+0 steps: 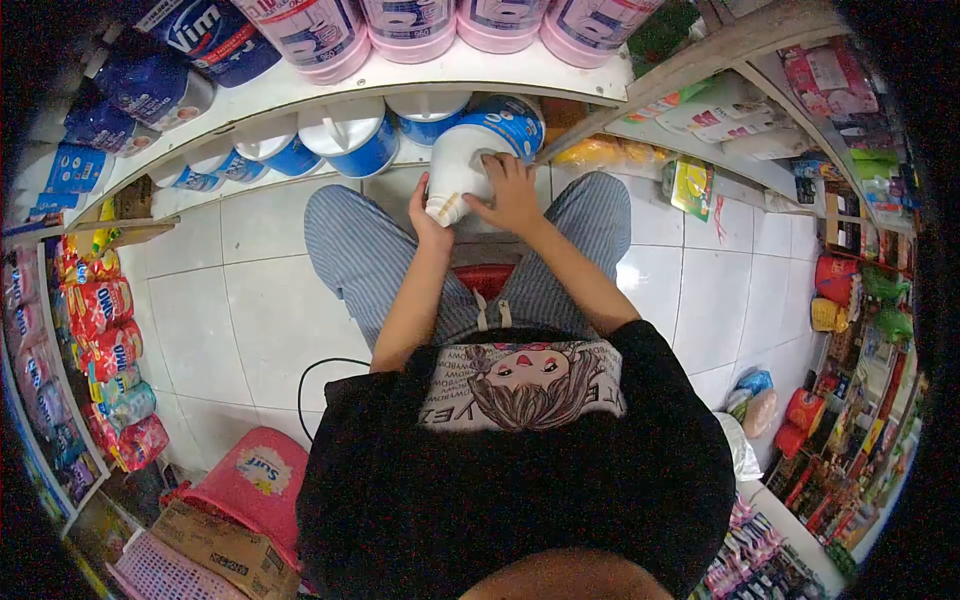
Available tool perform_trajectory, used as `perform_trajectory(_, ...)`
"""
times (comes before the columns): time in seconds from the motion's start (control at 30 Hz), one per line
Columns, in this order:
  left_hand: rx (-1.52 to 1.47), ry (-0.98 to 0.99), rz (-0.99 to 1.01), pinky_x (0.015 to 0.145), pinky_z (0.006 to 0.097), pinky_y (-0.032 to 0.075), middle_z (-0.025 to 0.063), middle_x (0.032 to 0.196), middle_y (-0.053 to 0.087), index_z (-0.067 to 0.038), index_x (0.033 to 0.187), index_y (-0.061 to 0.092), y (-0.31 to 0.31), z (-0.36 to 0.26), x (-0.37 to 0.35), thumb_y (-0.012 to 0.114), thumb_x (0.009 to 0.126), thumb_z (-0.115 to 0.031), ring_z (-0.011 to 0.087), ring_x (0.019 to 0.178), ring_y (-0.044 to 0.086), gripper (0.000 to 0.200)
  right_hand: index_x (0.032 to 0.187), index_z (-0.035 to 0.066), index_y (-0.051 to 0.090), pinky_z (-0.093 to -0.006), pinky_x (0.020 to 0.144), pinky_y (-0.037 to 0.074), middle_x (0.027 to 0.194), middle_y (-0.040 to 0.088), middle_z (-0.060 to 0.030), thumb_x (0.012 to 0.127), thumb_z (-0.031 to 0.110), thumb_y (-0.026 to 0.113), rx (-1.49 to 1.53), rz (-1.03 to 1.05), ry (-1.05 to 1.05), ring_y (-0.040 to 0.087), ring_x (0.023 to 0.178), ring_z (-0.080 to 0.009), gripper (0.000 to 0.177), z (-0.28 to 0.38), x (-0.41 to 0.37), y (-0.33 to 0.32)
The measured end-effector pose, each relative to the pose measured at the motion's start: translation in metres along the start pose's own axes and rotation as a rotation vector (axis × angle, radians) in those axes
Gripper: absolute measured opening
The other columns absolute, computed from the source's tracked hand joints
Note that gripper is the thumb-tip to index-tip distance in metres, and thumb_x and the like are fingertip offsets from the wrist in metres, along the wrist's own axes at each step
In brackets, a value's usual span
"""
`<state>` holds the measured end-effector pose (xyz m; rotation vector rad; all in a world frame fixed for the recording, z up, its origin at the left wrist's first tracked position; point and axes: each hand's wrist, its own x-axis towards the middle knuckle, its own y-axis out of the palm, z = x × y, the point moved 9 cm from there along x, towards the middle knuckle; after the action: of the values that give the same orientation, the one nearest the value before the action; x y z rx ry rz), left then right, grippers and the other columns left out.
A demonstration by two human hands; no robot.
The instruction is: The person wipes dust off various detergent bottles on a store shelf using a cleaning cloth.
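Note:
A large white plastic bottle [462, 165] with a blue label lies tilted between my knees, its narrow neck toward me and its base toward the low shelf. My left hand [430, 215] grips it from the left near the neck, the palm and some fingers hidden. On its right side, my right hand [510, 195] presses with curled fingers over the white surface, thumb near the neck. Brown marks or tape show at the neck. Close behind stand white tubs [348, 135] with blue bands on the low shelf.
Pink-labelled bottles [405, 25] line the upper shelf [480, 70] just above the tubs. Red detergent packs [105, 305] fill the left side. A pink Surf basin [255, 475] and a cardboard box [215, 545] sit behind left. A black cable [305, 385] loops over the tiled floor [270, 300].

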<state>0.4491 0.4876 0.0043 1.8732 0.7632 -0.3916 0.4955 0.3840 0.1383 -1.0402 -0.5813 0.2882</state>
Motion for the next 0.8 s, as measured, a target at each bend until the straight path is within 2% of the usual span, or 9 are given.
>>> perform_trajectory(0.1, 0.006, 0.01, -0.002, 0.075, 0.0346, 0.037, 0.0098, 0.099, 0.045, -0.004, 0.103, 0.041, 0.0, 0.0, 0.0, 0.04, 0.074, -0.024, 0.0232, 0.09, 0.044, 0.035, 0.093, 0.005, 0.044, -0.0429, 0.069, 0.03, 0.09, 0.041, -0.0134, 0.056, 0.041, 0.053, -0.029, 0.065, 0.001, 0.037, 0.086, -0.0285, 0.052, 0.008, 0.003, 0.002)
perform_trajectory(0.27, 0.016, 0.028, 0.01, 0.075, 0.0331, 0.037, 0.0093, 0.097, 0.045, -0.003, 0.102, 0.041, -0.007, -0.001, 0.007, 0.039, 0.074, -0.023, 0.0226, 0.089, 0.045, 0.035, 0.089, 0.008, 0.046, -0.0403, 0.064, 0.03, 0.085, 0.042, -0.008, 0.054, 0.035, 0.054, -0.043, 0.089, -0.211, 0.039, 0.082, -0.0244, 0.045, 0.031, 0.008, 0.012)
perform_trajectory(0.5, -0.032, 0.028, 0.028, 0.077, 0.0337, 0.035, 0.0093, 0.098, 0.045, -0.003, 0.101, 0.041, -0.012, 0.001, 0.013, 0.038, 0.074, -0.023, 0.0225, 0.091, 0.044, 0.035, 0.085, 0.011, 0.049, -0.0401, 0.064, 0.031, 0.082, 0.043, -0.0044, 0.056, 0.032, 0.054, 0.062, 0.096, -0.218, 0.041, 0.081, -0.0211, 0.037, 0.029, 0.014, 0.017)
perform_trajectory(0.57, -0.04, 0.021, 0.046, 0.077, 0.0341, 0.035, 0.0094, 0.099, 0.044, -0.003, 0.101, 0.041, -0.008, 0.002, 0.011, 0.038, 0.074, -0.023, 0.0225, 0.091, 0.044, 0.035, 0.085, 0.01, 0.049, -0.0349, 0.065, 0.031, 0.079, 0.043, -0.0042, 0.055, 0.026, 0.056, 0.085, 0.076, -0.171, 0.042, 0.08, -0.0197, 0.034, 0.022, 0.021, 0.019)
perform_trajectory(0.8, -0.023, 0.014, 0.04, 0.079, 0.035, 0.034, 0.0103, 0.1, 0.044, -0.003, 0.1, 0.042, -0.005, 0.001, 0.008, 0.038, 0.073, -0.024, 0.0234, 0.093, 0.043, 0.034, 0.082, 0.011, 0.05, -0.0353, 0.064, 0.031, 0.079, 0.044, -0.0036, 0.057, 0.024, 0.056, 0.09, 0.138, -0.157, 0.042, 0.079, -0.0195, 0.029, 0.018, 0.042, 0.03)
